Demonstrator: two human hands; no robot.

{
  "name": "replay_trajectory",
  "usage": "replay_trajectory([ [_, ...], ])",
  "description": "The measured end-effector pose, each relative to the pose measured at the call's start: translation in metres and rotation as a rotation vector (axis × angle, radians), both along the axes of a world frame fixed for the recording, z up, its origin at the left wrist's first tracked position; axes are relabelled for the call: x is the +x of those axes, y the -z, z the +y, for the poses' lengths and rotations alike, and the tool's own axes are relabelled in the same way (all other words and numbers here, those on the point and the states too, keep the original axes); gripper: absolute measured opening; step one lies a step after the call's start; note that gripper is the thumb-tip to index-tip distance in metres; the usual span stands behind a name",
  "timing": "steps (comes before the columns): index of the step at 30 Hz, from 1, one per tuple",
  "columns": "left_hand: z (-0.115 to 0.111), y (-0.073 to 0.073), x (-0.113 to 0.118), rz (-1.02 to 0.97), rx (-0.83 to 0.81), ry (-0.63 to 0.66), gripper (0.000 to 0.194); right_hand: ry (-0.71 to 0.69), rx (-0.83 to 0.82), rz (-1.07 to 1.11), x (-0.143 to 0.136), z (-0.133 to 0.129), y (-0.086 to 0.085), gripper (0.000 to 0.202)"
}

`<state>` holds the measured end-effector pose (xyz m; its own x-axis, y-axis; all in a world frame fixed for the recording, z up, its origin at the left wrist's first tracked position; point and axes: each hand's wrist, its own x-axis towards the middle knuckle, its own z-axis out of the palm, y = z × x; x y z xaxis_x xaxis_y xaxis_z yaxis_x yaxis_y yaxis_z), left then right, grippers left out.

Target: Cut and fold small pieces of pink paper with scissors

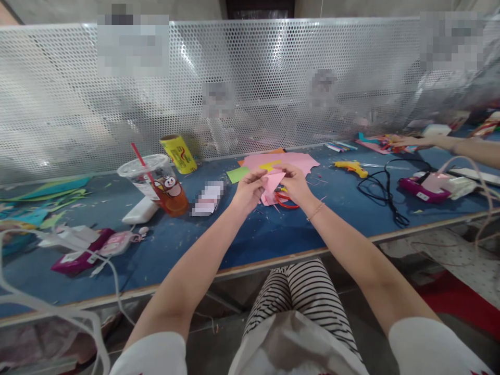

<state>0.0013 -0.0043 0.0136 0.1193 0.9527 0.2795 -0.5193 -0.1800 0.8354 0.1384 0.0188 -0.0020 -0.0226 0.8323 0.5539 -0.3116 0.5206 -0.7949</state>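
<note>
Between my two hands is a small piece of pink paper [274, 182], raised a little over the blue table. My left hand [250, 191] pinches its left side with thumb and fingers. On the opposite side, my right hand [294, 182] grips the upper right part of the same paper. Red-handled scissors [287, 202] lie under and beside my right hand, partly hidden by it. Behind my hands are larger pink sheets [300, 160], with a yellow piece [270, 165] on top and a green sheet [236, 174] at their left.
A drink cup [166, 190] with a red straw, a phone [209, 199] and a yellow roll [179, 154] stand or lie to the left. To the right are a yellow glue gun [351, 167], black cable [385, 195] and another person's arm [449, 145]. A perforated metal screen [258, 67] rises behind.
</note>
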Motion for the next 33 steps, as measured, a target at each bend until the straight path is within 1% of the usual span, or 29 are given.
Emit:
replay_trajectory([
  [5, 0.000, 0.001, -0.002, 0.054, 0.024, -0.002, 0.025, -0.142, -0.142, 0.057, -0.001, -0.003, -0.002, 0.030],
  [7, -0.001, 0.001, -0.002, 0.072, 0.041, 0.003, 0.024, -0.186, -0.159, 0.052, -0.001, -0.006, -0.004, 0.026],
  [9, -0.002, 0.001, -0.001, 0.082, 0.060, -0.020, 0.023, -0.182, -0.140, 0.031, -0.001, -0.007, -0.004, 0.023],
  [13, -0.002, 0.000, 0.001, 0.101, 0.111, -0.106, 0.021, -0.140, -0.084, -0.030, 0.000, -0.006, -0.001, 0.020],
  [18, -0.001, 0.000, 0.002, 0.104, 0.113, -0.164, 0.022, -0.122, -0.024, -0.046, 0.000, -0.006, -0.002, 0.016],
  [21, -0.001, 0.000, 0.002, 0.084, 0.106, -0.144, 0.022, -0.095, -0.051, -0.042, 0.001, -0.004, -0.003, 0.017],
  [23, -0.001, 0.000, 0.002, 0.075, 0.081, -0.111, 0.021, -0.103, -0.076, -0.017, 0.001, -0.002, -0.002, 0.025],
  [26, -0.002, 0.000, 0.001, 0.068, 0.047, -0.053, 0.021, -0.135, -0.068, 0.001, 0.002, 0.001, 0.000, 0.038],
  [31, -0.003, -0.001, -0.002, 0.093, 0.005, 0.016, 0.020, -0.094, -0.060, -0.052, 0.003, 0.004, 0.002, 0.035],
  [33, -0.003, -0.001, -0.003, 0.096, -0.001, 0.033, 0.019, -0.098, -0.067, -0.068, 0.004, 0.005, 0.002, 0.034],
])
